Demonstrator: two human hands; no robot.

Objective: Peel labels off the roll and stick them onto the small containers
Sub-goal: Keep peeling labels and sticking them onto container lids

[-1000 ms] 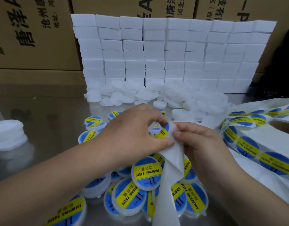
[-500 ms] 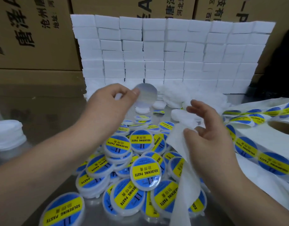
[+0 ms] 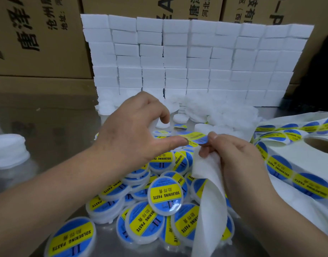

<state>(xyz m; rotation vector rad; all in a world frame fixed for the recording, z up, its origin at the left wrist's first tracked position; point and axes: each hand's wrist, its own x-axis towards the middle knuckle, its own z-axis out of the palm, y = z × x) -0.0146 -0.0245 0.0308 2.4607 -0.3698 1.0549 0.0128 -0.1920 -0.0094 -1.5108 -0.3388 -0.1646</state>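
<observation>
Head view | my right hand (image 3: 239, 160) grip: pinching label (image 3: 198, 138), backing strip (image 3: 209, 197) | my left hand (image 3: 133, 134) grip: thumb at label, hold unclear

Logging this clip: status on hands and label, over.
Right hand pinches backing strip. Label half peeled, at left thumb tip. Left hand curled, hold unclear. Labelled containers piled beneath.
</observation>
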